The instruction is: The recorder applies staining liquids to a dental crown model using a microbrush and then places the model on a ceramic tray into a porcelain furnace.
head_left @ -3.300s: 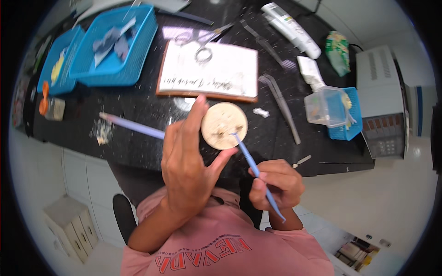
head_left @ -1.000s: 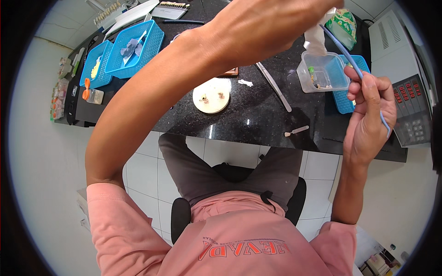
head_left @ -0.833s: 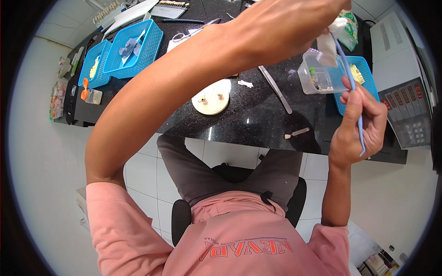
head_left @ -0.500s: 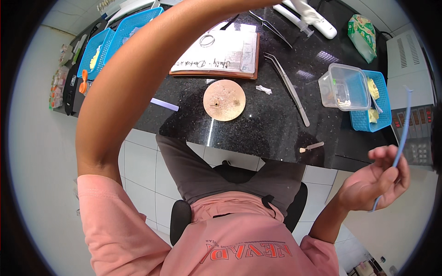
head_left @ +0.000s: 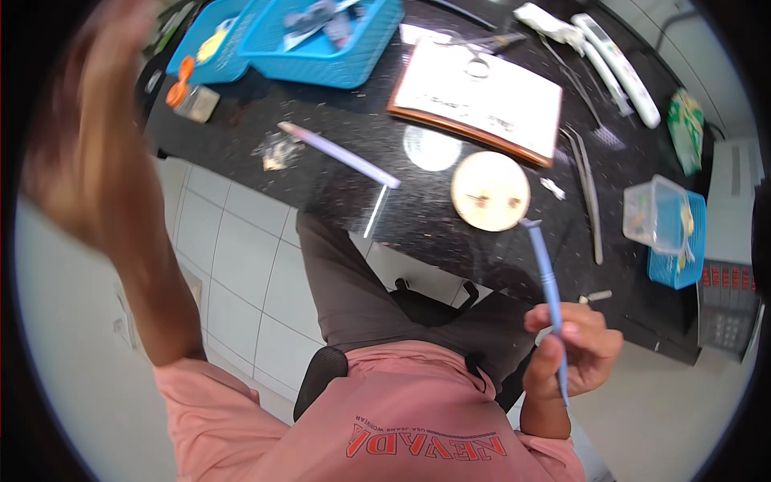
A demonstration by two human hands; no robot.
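In my right hand (head_left: 582,345) a thin blue stick (head_left: 546,269) is pinched between thumb and fingers. Its small bent tip points away from me and appears beside the lower edge of a round beige disc (head_left: 491,205), which has two dark spots on top. Whether the tip touches the disc I cannot tell. My left hand (head_left: 80,136) is raised at the far left, off the table's edge and smeared by motion, so its fingers do not show clearly. Nearest to it stands a small clear bottle (head_left: 197,104) with an orange cap.
Blue baskets (head_left: 321,71) stand at the back left. A purple-handled stick (head_left: 345,158) lies left of the disc. Behind it is a brown-edged board (head_left: 474,132) with white paper. Long tweezers (head_left: 590,201), a clear plastic tub (head_left: 640,213) and another blue basket (head_left: 677,269) are at right.
My left arm has swung back from across the table to the far left. My right hand has come inward with the blue stick, toward the disc. The view has shifted too.
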